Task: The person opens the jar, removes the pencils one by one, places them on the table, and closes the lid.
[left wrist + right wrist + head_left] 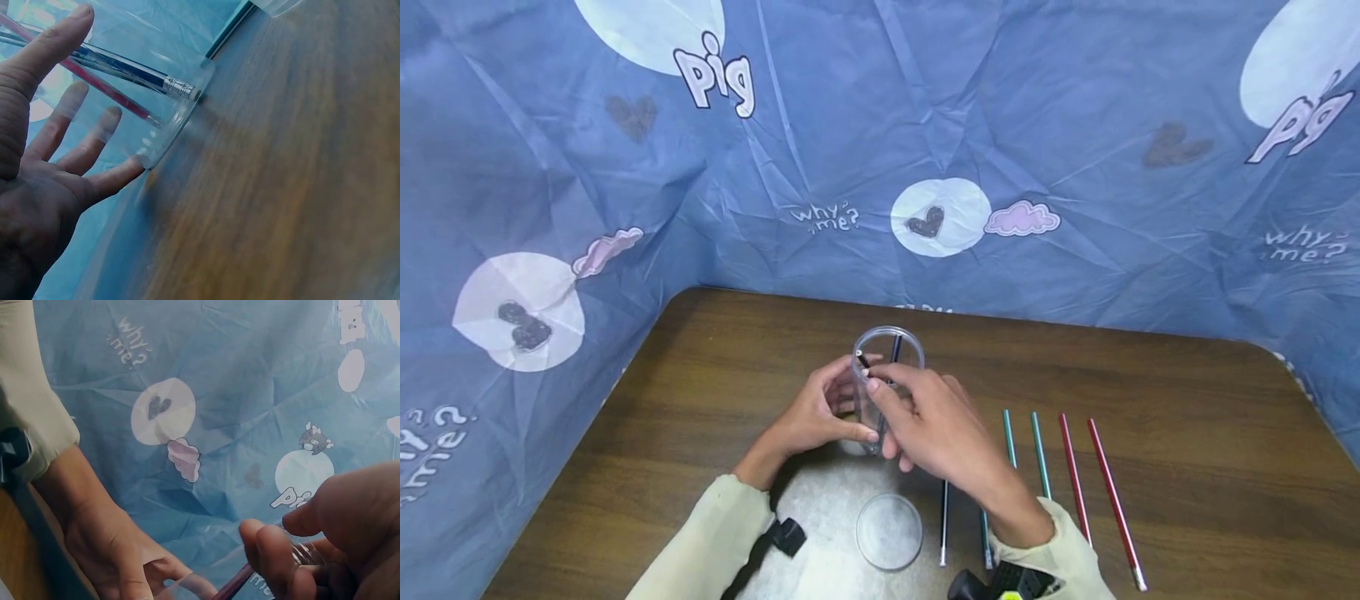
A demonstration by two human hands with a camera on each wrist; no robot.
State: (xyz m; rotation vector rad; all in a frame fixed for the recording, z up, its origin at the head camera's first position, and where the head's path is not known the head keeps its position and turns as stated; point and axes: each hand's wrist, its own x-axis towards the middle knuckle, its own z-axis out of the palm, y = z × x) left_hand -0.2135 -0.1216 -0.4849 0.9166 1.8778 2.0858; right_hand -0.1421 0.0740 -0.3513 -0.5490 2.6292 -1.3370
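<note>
My left hand (823,408) grips a clear plastic cup (867,410), thumb on the near side and fingers spread round the far side. Inside the cup stand several pencils, among them a dark one (125,65) with a silver ferrule at the bottom and a red one (112,92). Over the rim, my right hand (940,425) pinches the upper end of a pencil between thumb and forefinger. Beside those fingertips a black pencil's end (862,360) leans at the rim. In the right wrist view, a reddish pencil (236,582) runs down from my right fingers.
On the table, right of the cup, a black pencil (943,525), teal pencils (1041,454) and red pencils (1112,492) lie in a row, partly under my right arm. A round clear lid (889,533) lies nearer me. Blue printed cloth (820,150) hangs behind the table.
</note>
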